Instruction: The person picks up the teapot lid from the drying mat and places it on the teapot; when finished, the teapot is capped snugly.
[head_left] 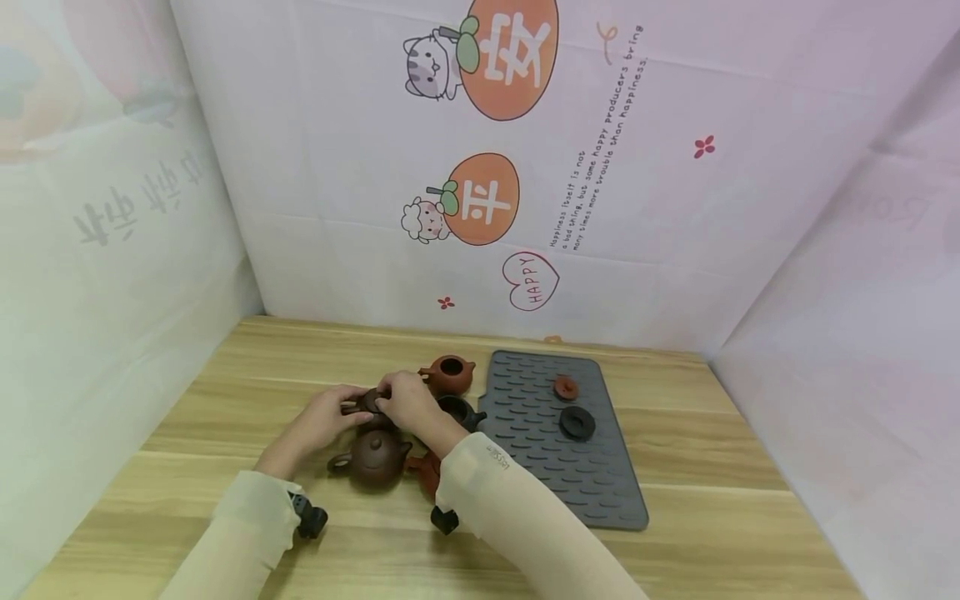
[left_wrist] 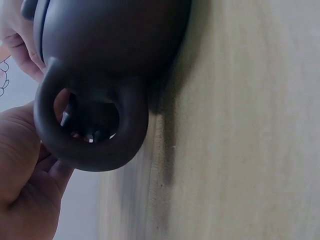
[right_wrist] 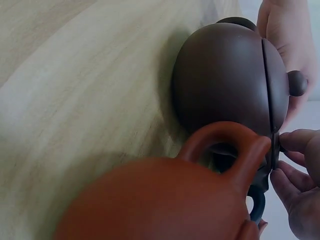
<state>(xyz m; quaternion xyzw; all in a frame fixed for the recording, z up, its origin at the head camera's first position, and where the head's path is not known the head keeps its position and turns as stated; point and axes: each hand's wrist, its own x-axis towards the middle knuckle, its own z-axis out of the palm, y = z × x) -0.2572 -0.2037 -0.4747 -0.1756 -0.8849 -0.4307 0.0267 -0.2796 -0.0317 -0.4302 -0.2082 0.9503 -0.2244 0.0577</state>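
In the head view my left hand (head_left: 326,417) holds a small dark brown teapot (head_left: 367,403), fingers and thumb around its sides. My right hand (head_left: 408,402) reaches in from the right, fingertips at the top of that pot. Thin and dark, the edge of a lid (right_wrist: 275,150) shows between the right thumb and fingers in the right wrist view. Just nearer stands a larger brown teapot (head_left: 377,460) with its knobbed lid on; its ring handle (left_wrist: 92,162) fills the left wrist view and partly hides the left hand (left_wrist: 25,170).
An orange-red teapot (right_wrist: 165,205) stands beside the brown one, partly under the right forearm. Behind are a lidless reddish teapot (head_left: 452,377) and a lidless black teapot (head_left: 459,410). A grey ridged mat (head_left: 525,433) bears a reddish lid (head_left: 566,387) and a black lid (head_left: 577,423).
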